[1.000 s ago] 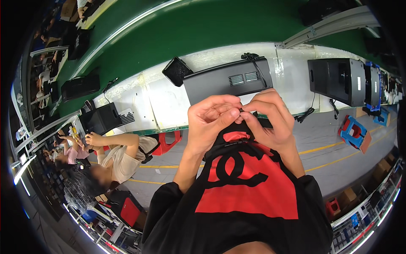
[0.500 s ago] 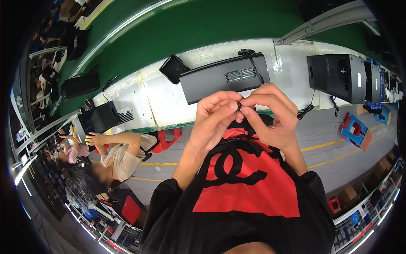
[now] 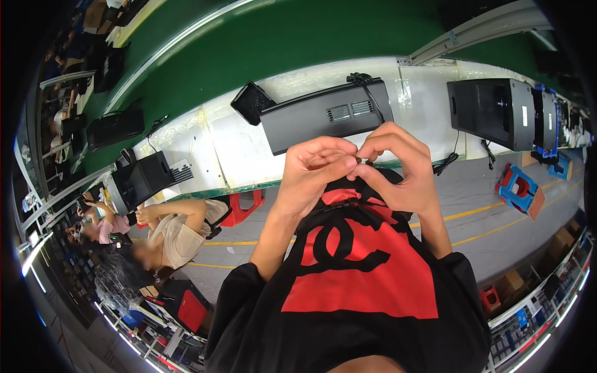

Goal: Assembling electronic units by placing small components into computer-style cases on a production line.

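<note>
One small dark piece (image 3: 359,161), caught in a two-handed grip: thumb and fingers of the left hand (image 3: 311,177) curved inward, right hand (image 3: 407,171) arched into a rounded loop, both pinched tight on it. Raised in the air before the chest, on the near side of a long charcoal box (image 3: 298,127). Smooth and matt along its broad face, with two rectangular slotted vents (image 3: 350,111) and a thin black cable (image 3: 368,93), looped and bunched at the far edge. Just beside its left end, a square-cornered black tray (image 3: 252,102). Beneath these, a pale surface (image 3: 249,149) with a glossy, wrinkled sheen; beyond it, a flat green expanse (image 3: 292,37). Well to the right, a boxy black case (image 3: 482,112) with crisp edges. Over the torso, a soft black shirt (image 3: 348,336) with a red panel (image 3: 360,295).

Mostly covered by skin, the small dark piece; impossible to tell its shape or material. Partly hidden behind the hands, the near edge of the charcoal box. At far left, a crowded, blurred background, cut off by the dark lens rim.
</note>
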A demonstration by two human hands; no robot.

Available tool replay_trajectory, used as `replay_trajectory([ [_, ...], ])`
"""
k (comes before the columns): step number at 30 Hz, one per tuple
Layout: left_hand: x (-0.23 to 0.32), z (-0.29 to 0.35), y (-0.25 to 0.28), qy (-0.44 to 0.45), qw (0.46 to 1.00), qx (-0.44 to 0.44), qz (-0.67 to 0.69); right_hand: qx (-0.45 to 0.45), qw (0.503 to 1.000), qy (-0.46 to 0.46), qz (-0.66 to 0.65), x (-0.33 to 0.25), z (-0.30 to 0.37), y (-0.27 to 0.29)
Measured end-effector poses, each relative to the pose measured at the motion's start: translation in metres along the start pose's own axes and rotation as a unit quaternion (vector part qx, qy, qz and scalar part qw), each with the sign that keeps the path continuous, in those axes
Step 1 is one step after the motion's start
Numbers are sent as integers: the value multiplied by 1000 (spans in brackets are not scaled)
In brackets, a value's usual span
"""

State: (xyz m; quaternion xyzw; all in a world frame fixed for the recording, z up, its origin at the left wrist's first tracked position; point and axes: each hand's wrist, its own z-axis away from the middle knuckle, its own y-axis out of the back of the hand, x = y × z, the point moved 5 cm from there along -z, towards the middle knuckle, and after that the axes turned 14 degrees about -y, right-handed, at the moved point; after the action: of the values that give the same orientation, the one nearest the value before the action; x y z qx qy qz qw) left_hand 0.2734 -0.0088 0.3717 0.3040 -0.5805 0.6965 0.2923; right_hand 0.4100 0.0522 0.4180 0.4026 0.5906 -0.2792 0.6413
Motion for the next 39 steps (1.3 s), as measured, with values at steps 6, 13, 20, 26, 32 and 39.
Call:
replay_trajectory([
  [6, -7, 1, 7, 8, 999, 2, 42, -26, 998, -39, -51, 13, 3, -5],
  [13, -8, 0, 4, -1, 998, 32, 54, 70, 995, 46, 63, 6, 8, -8],
  [20, -10, -1, 5, 5, 998, 26, 64, 96, 994, 33, 48, 5, 10, -6],
  [26, -30, 0, 15, 41, 997, 31, 54, 80, 976, 106, 173, 17, 19, -4],
  [32, -93, 20, 82, 101, 981, 147, 82, 168, 950, -132, 226, 158, 44, 31],
  [39, -109, 27, 114, 106, 974, 189, 59, 157, 931, -131, 303, 236, 28, 36],
])
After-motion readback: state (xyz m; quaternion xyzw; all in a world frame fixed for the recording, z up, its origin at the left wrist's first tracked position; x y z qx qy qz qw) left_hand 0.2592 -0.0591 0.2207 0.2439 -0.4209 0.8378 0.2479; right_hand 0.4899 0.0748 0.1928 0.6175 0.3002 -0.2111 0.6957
